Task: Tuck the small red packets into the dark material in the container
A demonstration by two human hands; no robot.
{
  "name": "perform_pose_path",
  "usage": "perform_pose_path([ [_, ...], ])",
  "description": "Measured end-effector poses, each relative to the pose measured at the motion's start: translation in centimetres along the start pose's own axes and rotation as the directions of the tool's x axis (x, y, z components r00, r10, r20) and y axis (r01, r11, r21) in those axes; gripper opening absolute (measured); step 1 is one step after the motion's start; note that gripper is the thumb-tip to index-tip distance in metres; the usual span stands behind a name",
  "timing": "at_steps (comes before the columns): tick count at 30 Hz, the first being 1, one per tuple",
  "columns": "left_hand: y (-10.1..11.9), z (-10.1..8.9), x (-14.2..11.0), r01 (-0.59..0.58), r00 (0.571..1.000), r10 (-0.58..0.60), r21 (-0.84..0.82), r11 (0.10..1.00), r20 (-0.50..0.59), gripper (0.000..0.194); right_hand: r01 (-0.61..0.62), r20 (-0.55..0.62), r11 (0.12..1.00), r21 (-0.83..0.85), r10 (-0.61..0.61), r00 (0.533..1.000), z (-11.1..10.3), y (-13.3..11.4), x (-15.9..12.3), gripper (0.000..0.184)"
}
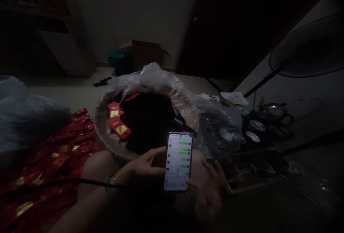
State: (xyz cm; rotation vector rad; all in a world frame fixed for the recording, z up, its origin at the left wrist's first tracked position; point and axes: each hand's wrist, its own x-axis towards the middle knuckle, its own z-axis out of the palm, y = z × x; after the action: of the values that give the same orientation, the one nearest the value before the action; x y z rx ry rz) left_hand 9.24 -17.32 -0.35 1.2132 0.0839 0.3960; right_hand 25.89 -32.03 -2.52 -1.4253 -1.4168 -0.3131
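My left hand (146,163) grips a lit smartphone (177,163) by its left edge and holds it upright over my lap. Its screen shows a chat with green message bubbles. At the phone's lower right is my right hand (211,192), fingers apart, with the index fingertip at the screen; whether it touches cannot be told. Beyond the phone stands a round container lined with clear plastic (185,98), filled with dark loose material (147,118). Red packets (120,128) with gold labels lie on its left side. A dark, slim device (181,122) rests at its right.
Many red packets (57,165) are heaped at the left beside a large plastic bag (24,115). A cardboard box (146,54) stands by the wall. At the right are a standing fan (309,48), a metal teapot (274,111) and a shallow tray (252,186).
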Motion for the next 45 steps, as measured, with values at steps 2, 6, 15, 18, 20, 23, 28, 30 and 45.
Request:
perform_pose_path([
  [2,0.0,-0.2,-0.1,0.006,1.0,-0.006,0.023,1.0,-0.014,0.063,0.025,-0.019,0.999,0.026,-0.025,1.0,-0.2,0.2,0.0,0.037],
  [6,0.0,-0.3,-0.1,-0.005,1.0,0.006,0.051,0.999,-0.017,0.062,0.037,-0.032,0.999,0.018,-0.036,0.999,-0.5,0.6,-0.2,0.035],
  [15,0.3,0.1,0.0,-0.022,1.0,0.022,0.011,1.0,-0.009,0.063,0.106,-0.003,0.994,-0.023,-0.106,0.994,-0.4,1.1,-0.3,0.032],
  [18,0.4,0.2,0.1,-0.028,1.0,0.028,-0.009,1.0,0.002,0.062,0.061,-0.047,0.998,0.013,-0.061,0.997,-0.1,0.5,0.1,0.033],
  [20,0.5,0.2,0.1,-0.025,1.0,0.025,-0.012,1.0,0.001,0.062,0.047,-0.047,0.998,0.03,-0.045,0.998,-0.1,0.1,0.2,0.034],
  [23,0.6,0.3,0.2,-0.02,1.0,0.021,-0.029,0.999,0.019,0.062,0.069,0.027,0.998,-0.003,-0.069,0.997,0.0,-0.4,0.4,0.034],
  [28,0.8,0.5,0.2,-0.012,1.0,0.013,-0.052,0.999,0.025,0.062,0.096,0.18,0.992,-0.086,-0.079,0.981,0.1,-0.8,1.0,0.032],
  [30,0.9,0.5,0.2,-0.001,1.0,0.003,-0.063,0.998,0.03,0.062,0.114,0.206,0.991,-0.077,-0.096,0.974,0.1,-0.8,1.1,0.032],
  [45,0.7,0.4,0.2,-0.019,0.999,0.02,-0.036,0.999,0.027,0.061,0.122,0.164,0.988,-0.099,-0.105,0.981,-0.2,-0.7,1.1,0.033],
])
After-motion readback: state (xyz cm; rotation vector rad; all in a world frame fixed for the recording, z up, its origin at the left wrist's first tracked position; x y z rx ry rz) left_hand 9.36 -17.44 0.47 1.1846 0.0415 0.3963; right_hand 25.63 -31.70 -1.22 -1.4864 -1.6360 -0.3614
